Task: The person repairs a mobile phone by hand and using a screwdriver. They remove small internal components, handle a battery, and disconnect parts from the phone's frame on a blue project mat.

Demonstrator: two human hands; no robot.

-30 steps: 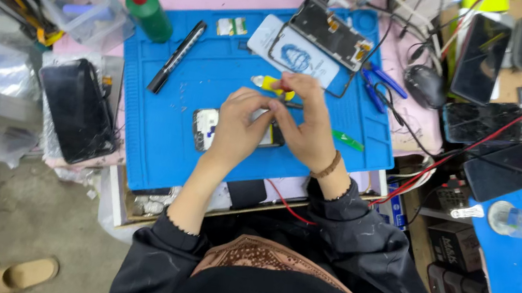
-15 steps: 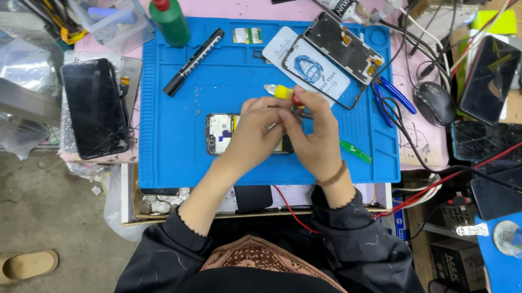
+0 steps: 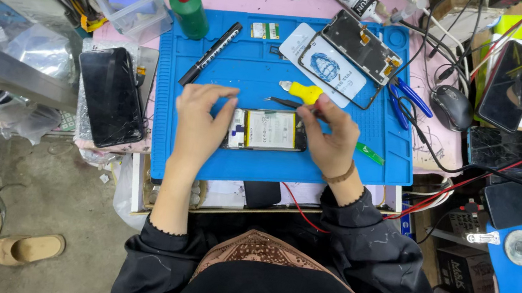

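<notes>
left hand (image 3: 199, 123) pinches the opened phone (image 3: 267, 130) by its edge; right hand (image 3: 331, 136) seemingly grips tweezers (image 3: 285, 102), which could slip and puncture the battery.

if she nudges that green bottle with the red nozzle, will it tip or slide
The green bottle probably tips rather than slides: it stands upright, tall with a narrow red nozzle. It sits at the grippy-looking blue mat's edge. Likely light plastic, so hardly fragile.
</notes>
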